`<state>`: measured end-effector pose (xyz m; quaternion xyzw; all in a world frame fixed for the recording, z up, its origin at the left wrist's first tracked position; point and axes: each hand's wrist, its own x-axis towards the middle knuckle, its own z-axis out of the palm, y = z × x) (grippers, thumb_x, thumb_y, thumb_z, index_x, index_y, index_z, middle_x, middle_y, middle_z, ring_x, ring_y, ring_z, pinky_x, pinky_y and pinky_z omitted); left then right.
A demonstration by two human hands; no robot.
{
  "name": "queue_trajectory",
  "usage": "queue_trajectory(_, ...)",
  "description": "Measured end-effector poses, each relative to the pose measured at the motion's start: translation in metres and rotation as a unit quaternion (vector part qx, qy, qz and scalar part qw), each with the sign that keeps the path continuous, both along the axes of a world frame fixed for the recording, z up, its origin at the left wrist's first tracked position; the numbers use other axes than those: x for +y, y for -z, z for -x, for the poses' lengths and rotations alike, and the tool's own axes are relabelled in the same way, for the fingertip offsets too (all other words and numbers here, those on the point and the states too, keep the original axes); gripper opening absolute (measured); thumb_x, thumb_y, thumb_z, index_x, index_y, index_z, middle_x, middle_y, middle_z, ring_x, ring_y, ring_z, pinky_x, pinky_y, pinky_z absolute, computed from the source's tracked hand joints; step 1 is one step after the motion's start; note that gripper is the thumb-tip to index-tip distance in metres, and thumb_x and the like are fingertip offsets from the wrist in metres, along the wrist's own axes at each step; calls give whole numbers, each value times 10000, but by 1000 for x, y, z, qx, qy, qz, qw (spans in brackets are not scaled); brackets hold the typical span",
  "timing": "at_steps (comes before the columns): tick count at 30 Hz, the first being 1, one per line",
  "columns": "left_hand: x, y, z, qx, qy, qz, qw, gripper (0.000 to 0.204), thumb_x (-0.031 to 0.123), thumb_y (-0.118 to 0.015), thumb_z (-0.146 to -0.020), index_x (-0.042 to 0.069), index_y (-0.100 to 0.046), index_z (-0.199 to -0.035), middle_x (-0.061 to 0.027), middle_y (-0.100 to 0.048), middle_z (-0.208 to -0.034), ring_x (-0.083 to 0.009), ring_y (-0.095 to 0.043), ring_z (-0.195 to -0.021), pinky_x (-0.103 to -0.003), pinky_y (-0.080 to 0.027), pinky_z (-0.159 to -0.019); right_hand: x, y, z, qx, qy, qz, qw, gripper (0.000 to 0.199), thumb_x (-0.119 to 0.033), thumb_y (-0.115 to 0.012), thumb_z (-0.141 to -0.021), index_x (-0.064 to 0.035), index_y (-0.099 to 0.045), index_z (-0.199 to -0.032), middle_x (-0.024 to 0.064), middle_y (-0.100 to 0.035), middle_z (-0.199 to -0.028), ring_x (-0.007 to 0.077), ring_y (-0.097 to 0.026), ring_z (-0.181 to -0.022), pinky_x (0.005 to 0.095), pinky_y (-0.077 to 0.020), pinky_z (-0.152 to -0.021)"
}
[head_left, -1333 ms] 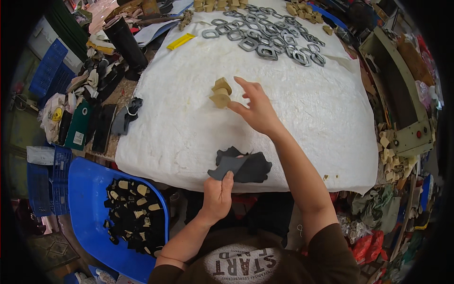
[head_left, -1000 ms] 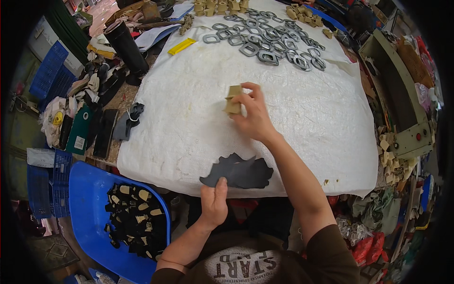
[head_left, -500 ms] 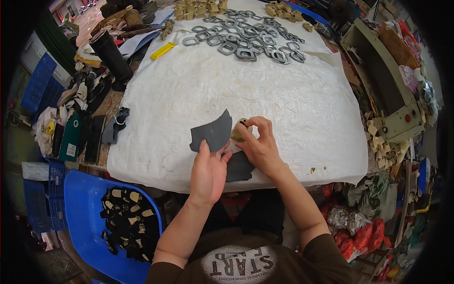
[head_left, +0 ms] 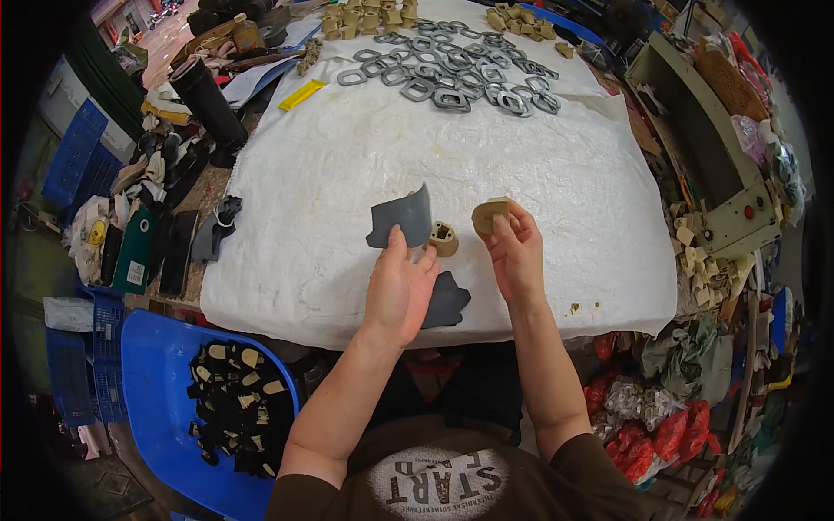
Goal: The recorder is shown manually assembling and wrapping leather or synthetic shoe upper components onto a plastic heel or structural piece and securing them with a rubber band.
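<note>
My left hand (head_left: pixel 401 291) pinches a curved, dark grey sheet piece (head_left: pixel 401 221) between thumb and fingers, above the white-covered table. Just right of its fingertips, a tan shoe-heel block (head_left: pixel 444 240) stands on the cover with its hollowed top up. To the right, my right hand (head_left: pixel 516 252) is closed on another tan shoe-heel block (head_left: pixel 492 214), held up with a flat, rounded face showing. A second dark grey sheet piece (head_left: pixel 446 301) lies near the table's front edge, between my forearms.
Many grey metal rings (head_left: pixel 452 97) are heaped at the far side, with tan blocks (head_left: pixel 369 17) behind. A yellow strip (head_left: pixel 301 95) lies far left. A blue tub (head_left: pixel 143 408) of black and tan pieces stands lower left. A green metal machine (head_left: pixel 699 130) flanks the right.
My right hand has moved right, away from the left, and holds up a tan block. The sheet in my left hand has shifted slightly right and up, and the standing block is uncovered.
</note>
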<state>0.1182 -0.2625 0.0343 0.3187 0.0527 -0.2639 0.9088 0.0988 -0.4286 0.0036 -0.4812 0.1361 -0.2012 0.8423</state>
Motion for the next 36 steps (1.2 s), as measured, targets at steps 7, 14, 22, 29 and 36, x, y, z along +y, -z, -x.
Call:
queue_trajectory(7,26,-23,12,-37,72,-97,992,544,361,-285,-994,-31,-271,-1371,-268,-253,-1409,-366,-311,-1304,-420,-315,-1024,11,-30,57,11,-41,194,980,402,-121,-506,-929,-21,-411,-1307,79,-496,-1153,114,-500,-968,246,-417,-828)
queue_trajectory(14,52,-15,62,-193,91,-123,969,461,241,-313,-979,-9,-317,-1366,-78,-393,-1383,-181,-350,-1282,-340,-316,-1000,34,-58,100,-127,-71,450,881,539,-192,-743,-717,-29,-535,-1187,142,-452,-1181,253,-491,-1039,348,-429,-865)
queue_trajectory(22,53,-3,84,-170,56,-19,984,460,224,-313,-974,-47,-312,-1346,-164,-379,-1376,-243,-339,-1297,-383,-237,-1092,61,-57,114,-130,-95,373,914,571,-97,-809,-621,0,-548,-1119,151,-547,-1101,223,-585,-915,287,-504,-729)
queue_trajectory(29,54,-12,98,-110,59,50,991,456,216,-304,-978,-66,-310,-1337,-202,-361,-1385,-260,-397,-1262,-390,-293,-1067,71,-48,106,-215,-56,442,869,534,-98,-798,-618,-4,-552,-1083,158,-574,-1073,280,-583,-911,351,-481,-763)
queue_trajectory(36,50,-15,103,-132,59,27,989,469,223,-300,-978,-72,-290,-1343,-210,-354,-1389,-258,-383,-1272,-386,-283,-1071,67,-47,104,-244,-45,460,853,557,-111,-809,-597,-10,-556,-1083,145,-586,-1047,287,-583,-910,378,-468,-754)
